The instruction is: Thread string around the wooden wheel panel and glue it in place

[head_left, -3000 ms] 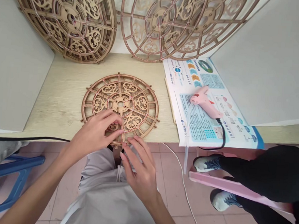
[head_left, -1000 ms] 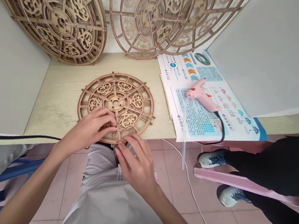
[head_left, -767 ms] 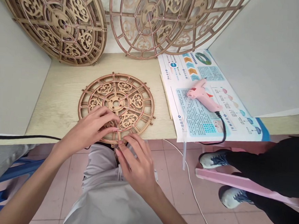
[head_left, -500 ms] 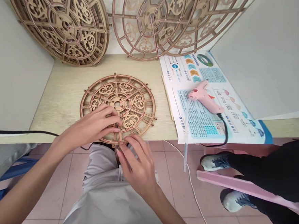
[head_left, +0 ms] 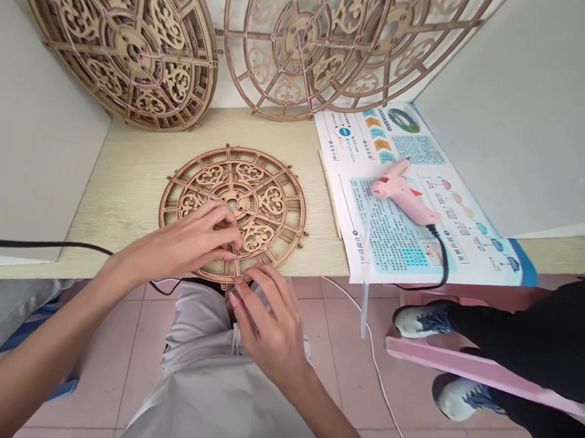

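Observation:
A round brown openwork panel [head_left: 243, 204], patterned like a clock dial with spokes, scrolls and small tabs on its rim, lies flat on the table near its front edge. My left hand [head_left: 195, 239] rests over the panel's lower left part, thumb and fingertips pinched at a spoke close to the rim. At the near rim, just right of that spoke, is my right hand [head_left: 272, 324], its fingers bent and its tips on the rim. Whether a small piece sits between the fingertips is hidden.
More openwork panels stand against the back wall, a stack [head_left: 134, 48] on the left and others [head_left: 300, 39] at centre. A pink glue gun [head_left: 404, 195] with a glue stick lies on a printed poster [head_left: 385, 245]. Beyond the right table edge show a person's shoes [head_left: 423, 318].
The camera view has shifted slightly, so the table and panels sit a little further right and lower. Both hands keep nearly the same place on the panel.

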`<state>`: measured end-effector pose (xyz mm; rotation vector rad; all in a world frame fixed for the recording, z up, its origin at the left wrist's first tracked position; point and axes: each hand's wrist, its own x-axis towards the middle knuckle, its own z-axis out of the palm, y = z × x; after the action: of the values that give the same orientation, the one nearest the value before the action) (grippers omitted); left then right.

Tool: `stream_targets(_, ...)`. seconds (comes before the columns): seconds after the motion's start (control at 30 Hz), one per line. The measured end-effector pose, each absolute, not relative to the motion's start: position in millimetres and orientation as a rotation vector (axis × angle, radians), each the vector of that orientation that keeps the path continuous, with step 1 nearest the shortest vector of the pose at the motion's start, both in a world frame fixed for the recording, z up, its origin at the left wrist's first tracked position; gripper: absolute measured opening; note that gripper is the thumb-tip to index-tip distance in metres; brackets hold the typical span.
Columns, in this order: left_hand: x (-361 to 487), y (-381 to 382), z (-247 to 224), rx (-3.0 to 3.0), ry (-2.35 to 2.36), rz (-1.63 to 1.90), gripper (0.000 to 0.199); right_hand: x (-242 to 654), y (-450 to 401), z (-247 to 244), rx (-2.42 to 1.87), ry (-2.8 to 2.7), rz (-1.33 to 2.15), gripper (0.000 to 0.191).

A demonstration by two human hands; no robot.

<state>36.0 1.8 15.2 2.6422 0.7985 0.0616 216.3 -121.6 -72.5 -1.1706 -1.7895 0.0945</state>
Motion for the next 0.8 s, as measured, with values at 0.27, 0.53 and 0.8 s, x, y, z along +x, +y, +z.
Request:
stream_targets(0.27, 34.6, 6.4, 15.0, 2.575, 0.803, 0.054, 0.02, 216.2, -122.5, -72.0, -1.163, -1.791, 0.124, 0.02)
stream_targets(0.53, 33.0, 6.6, 12.9, 2.653, 0.807, 0.093, 0.021, 216.2, -123.0, -74.1, -1.158, -1.789, 0.136, 0.023)
stream_targets(0.8, 32.7, 6.1, 9.2, 2.727, 0.691, 0.125, 0.018, 216.3, -124.1, -74.3, -1.159, -1.79, 0.14, 0.023)
